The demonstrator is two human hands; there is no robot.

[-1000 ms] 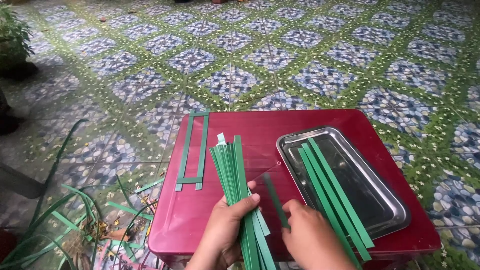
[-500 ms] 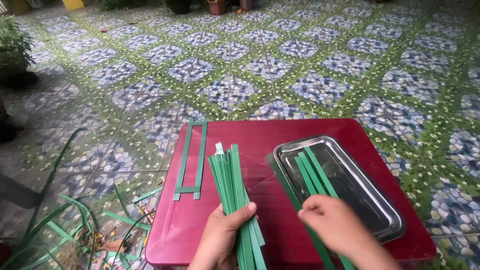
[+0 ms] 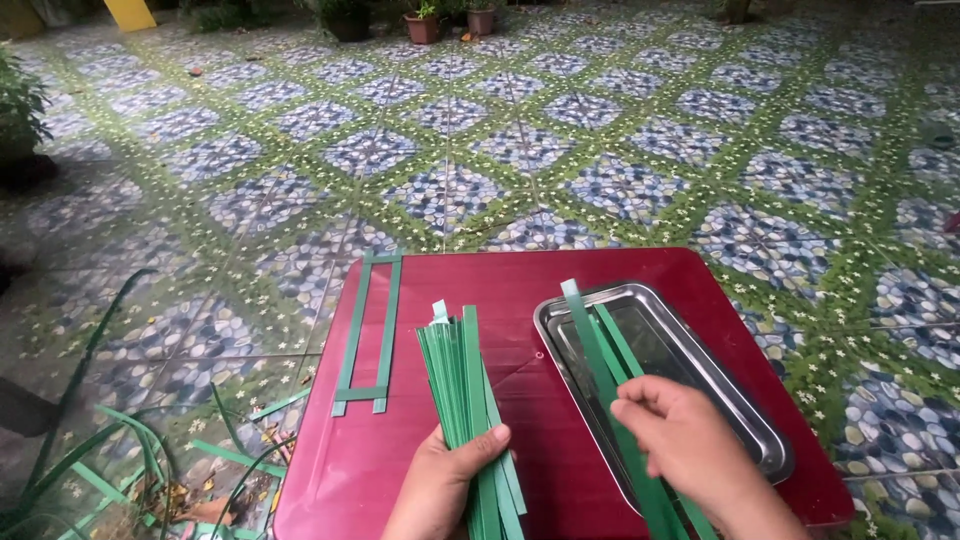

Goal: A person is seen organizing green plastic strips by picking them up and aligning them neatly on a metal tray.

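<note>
My left hand (image 3: 440,482) grips a thick bundle of long green leaf strips (image 3: 458,370) that lies on the dark red table (image 3: 500,285), fanning away from me. My right hand (image 3: 680,440) pinches one or two green strips (image 3: 592,335) that rest lengthwise in the shiny metal tray (image 3: 700,345) at the right of the table. To the left of the bundle lies a narrow frame of green strips (image 3: 368,330), two long pieces joined by short ones at both ends.
Loose green leaves and strips (image 3: 150,470) lie on the patterned tile floor (image 3: 520,130) at the lower left. Potted plants (image 3: 420,20) stand at the far edge, and another plant (image 3: 20,110) at the left.
My right hand has moved from beside the bundle over to the tray and now pinches strips there. My left hand stays on the bundle. The camera has tilted so the table sits lower.
</note>
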